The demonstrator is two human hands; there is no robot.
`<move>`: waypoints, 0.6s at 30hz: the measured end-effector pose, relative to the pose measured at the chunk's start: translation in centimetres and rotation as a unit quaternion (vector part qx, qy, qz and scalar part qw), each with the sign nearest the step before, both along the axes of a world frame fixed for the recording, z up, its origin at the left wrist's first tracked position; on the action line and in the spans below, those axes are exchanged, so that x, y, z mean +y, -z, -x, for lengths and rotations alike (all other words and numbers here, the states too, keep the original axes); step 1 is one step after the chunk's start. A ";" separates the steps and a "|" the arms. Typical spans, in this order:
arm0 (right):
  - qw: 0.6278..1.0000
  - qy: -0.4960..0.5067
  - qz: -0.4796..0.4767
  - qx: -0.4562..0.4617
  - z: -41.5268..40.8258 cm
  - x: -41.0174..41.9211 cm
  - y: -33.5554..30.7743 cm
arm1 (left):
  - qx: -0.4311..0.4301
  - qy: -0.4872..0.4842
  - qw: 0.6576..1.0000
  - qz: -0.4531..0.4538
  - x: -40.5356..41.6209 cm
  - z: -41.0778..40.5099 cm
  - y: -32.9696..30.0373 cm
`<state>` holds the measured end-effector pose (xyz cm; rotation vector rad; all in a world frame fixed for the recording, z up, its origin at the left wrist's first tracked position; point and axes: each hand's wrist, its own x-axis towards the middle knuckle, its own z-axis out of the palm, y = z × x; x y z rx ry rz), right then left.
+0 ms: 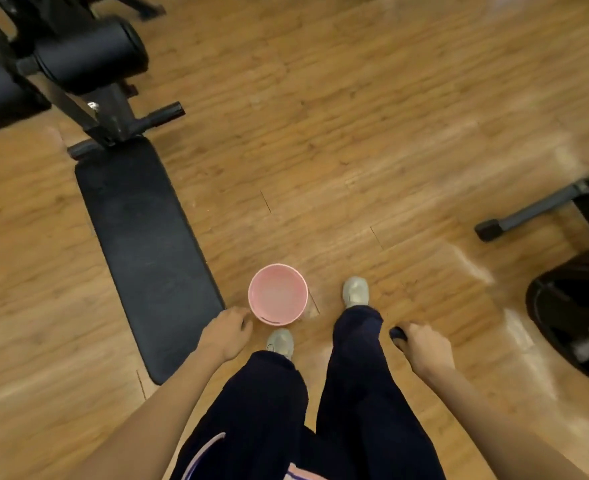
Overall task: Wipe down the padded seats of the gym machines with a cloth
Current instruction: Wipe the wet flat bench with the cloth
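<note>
As the person stands mid-stride on the wood floor (372,133), both arms hang down w/ hands low by the thighs. Left hand (224,332): fingers loosely curled, holding nothing I can see, hovering just past the near corner of the bench pad (140,244). Right hand (421,348): fingers curled round a small dark bundle (398,336), prob. the cloth, but too small and blurred to be sure.

Just ahead of the left shoe (281,341) sits a pink bucket (278,294), right beside the pad's near end; looks like pale liquid inside, can't confirm. Right shoe (355,291) is planted level w/ the bucket, a bit apart from it.

Farther out: pad runs away toward the black roller cushions (88,53) and frame. Another machine's base (570,313) off to the right.

Risks, as I judge them:
- Bucket sits nearly at the left toe; a fwd step could kick or tip it, wetting the floor → slip hazard.
- Floor already shows pale sheen/streaks near the right side; if wet, footing is poor.
- Protruding frame pegs near the rollers could catch a shin or sleeve when reaching the far end.
- If the bundle isn't the cloth, wiping can't start.

Pad appears not yet touched.
</note>
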<state>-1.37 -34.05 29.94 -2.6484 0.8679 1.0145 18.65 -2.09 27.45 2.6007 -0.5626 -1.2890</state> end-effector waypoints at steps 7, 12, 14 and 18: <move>0.994 -0.093 -0.045 -0.017 -12.2 -10.0 1.1 | 0.033 -0.149 0.987 -0.050 -7.2 -1.6 1.3; 0.975 -0.205 -0.062 -0.055 -22.2 -13.9 0.3 | 0.069 -0.228 0.968 -0.076 -11.6 -1.8 1.5; 0.962 -0.259 -0.059 -0.067 -26.1 -14.6 0.5 | 0.060 -0.267 0.959 -0.076 -13.3 -2.2 1.0; 0.933 -0.343 -0.080 -0.068 -33.3 -14.2 1.0 | 0.040 -0.333 0.940 -0.067 -15.5 -4.2 0.3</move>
